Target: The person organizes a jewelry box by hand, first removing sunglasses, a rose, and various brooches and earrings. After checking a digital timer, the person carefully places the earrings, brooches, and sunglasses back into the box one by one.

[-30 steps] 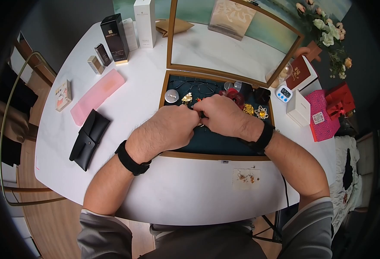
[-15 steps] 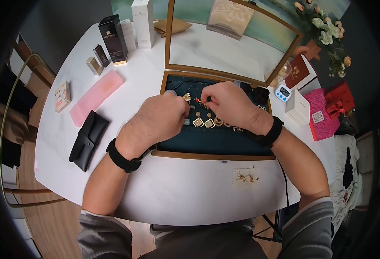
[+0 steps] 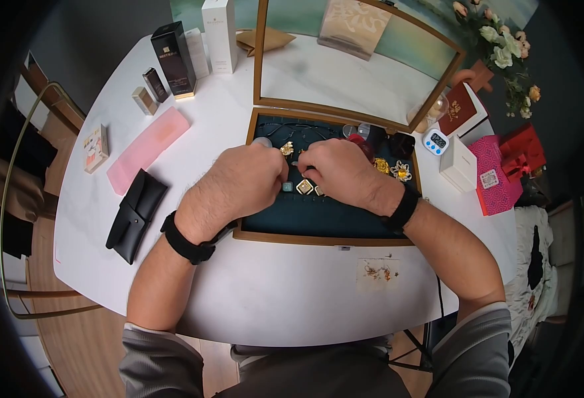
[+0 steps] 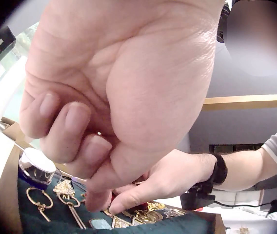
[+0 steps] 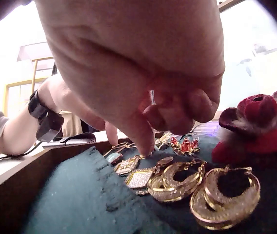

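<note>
Both hands work over a shallow jewelry box [image 3: 285, 237] lined with dark green cloth, its glass lid raised. The left hand [image 3: 237, 176] has its fingers curled, thumb and index tips together above the left part of the earring rows; I cannot tell what it holds. Close beside it, the right hand [image 3: 348, 174] pinches at the gold top of an earring. Diamond-shaped earrings [image 5: 139, 179] and large gold hoop earrings [image 5: 226, 204] lie below it. A pale blue-green earring [image 3: 287, 187] sits between the hands. Red-stone earrings [image 5: 187, 146] are behind the right fingertips.
A silver-lidded jar [image 4: 36, 163] and dark red flower [image 5: 258, 109] sit in the box. Left stand a black glasses case [image 3: 136, 215], pink pouch [image 3: 147, 151] and cosmetic boxes [image 3: 174, 61]. Right are a timer [image 3: 436, 141] and white box [image 3: 459, 166]. A small jewelry bag [image 3: 378, 273] lies in front.
The hands were together over the box, then drew apart, the left hand going left. The right hand rose toward the red earrings and has since come lower and left, near the diamond-shaped earrings.
</note>
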Available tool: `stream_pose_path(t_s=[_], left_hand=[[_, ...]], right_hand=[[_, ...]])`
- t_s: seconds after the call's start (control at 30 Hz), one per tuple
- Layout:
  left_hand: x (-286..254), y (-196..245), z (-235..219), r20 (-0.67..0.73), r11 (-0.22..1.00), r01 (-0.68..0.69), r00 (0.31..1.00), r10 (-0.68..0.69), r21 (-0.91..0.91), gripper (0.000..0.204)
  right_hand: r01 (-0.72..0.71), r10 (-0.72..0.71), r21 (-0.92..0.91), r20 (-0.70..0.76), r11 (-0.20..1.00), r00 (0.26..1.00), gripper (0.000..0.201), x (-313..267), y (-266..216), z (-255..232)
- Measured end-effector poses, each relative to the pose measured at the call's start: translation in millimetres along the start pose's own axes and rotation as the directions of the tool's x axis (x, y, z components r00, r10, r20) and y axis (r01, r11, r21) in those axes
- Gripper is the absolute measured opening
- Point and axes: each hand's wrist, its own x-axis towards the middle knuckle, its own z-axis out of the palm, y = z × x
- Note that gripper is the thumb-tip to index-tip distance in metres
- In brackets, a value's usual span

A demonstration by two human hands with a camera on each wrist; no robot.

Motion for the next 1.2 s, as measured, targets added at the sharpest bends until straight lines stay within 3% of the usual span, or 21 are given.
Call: stream_pose_path(t_s=[0.3, 0.4, 0.47, 0.7, 1.1, 1.2], left_hand=[[-1, 0, -5, 0.017, 1.0, 0.003, 1.0, -0.003, 0.002, 0.02], [-3, -1, -3, 0.007, 0.999, -0.01, 1.0, 0.01, -0.035, 0.02], [-3, 1, -1, 0.04, 0.999, 0.001, 0.999, 0.0, -0.036, 0.021], [1, 4, 3, 0.168, 1.0, 0.001, 0.986, 0.001, -0.013, 0.024], [-1, 2, 8, 0.052, 0.999, -0.042, 0.998, 0.042, 0.002, 0.025], [1, 2, 7, 0.086, 1.0, -0.024, 0.996, 0.023, 0.005, 0.025]], right_hand=[[-0.077, 0.077, 0.001, -0.109, 0.997, 0.991, 0.01, 11, -1, 0], [-0.167, 0.167, 0.004, -0.07, 0.986, 0.984, 0.008, 21, -6, -1], [-0.239, 0.241, -0.042, 0.051, 0.97, 0.969, 0.009, 26, -9, -1], [-0.263, 0.262, -0.005, 0.126, 0.965, 0.957, 0.012, 30, -9, 2], [-0.224, 0.217, 0.072, 0.094, 0.972, 0.972, 0.014, 27, -11, -5], [-0.203, 0.2, 0.031, 0.1, 0.979, 0.975, 0.014, 26, -13, -5]])
